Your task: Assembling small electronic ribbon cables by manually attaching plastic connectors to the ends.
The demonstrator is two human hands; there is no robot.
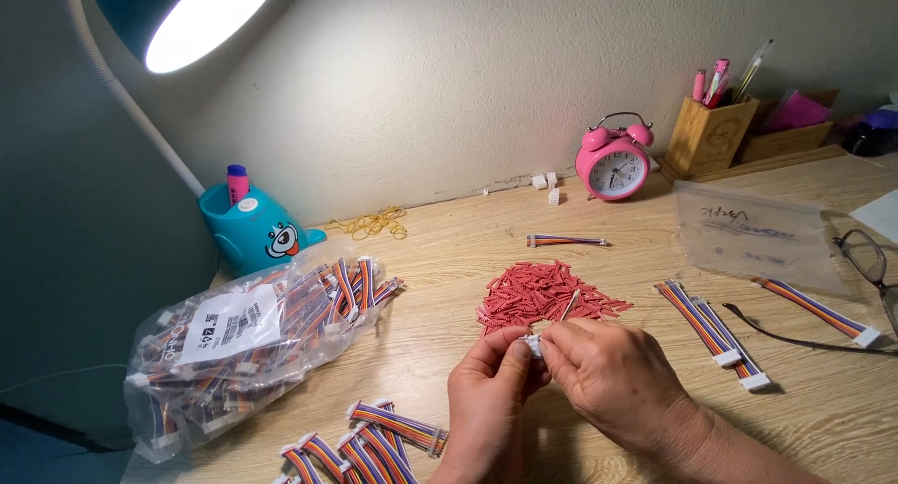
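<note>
Both hands met near the front of the wooden bench [449,260]. The left hand [488,400] and the right hand [617,376] together pinched a small white connector [532,345] between their fingertips, just in front of a pile of red strips [543,297]. A thin pale wire rose from the connector and leaned over that pile; its far end could not be made out.

To the left lay a clear plastic bag [243,348] filled with bundled rainbow ribbon cables. Loose ribbon cable bundles [374,442] rested beside the left wrist. To the right of the hands, two more ribbon cables [713,332] with white end plugs lay side by side, and another ribbon cable [814,308] lay further right, near a pair of glasses [865,260]. A single short cable [566,241] lay behind the red pile.

Against the wall stood a pink alarm clock [613,161], a wooden pen holder [708,133], a teal cartoon-faced holder [253,227] and a lit desk lamp [187,16]. Yellow rubber bands [376,224] and an empty zip bag [753,231] lay flat on the bench.
</note>
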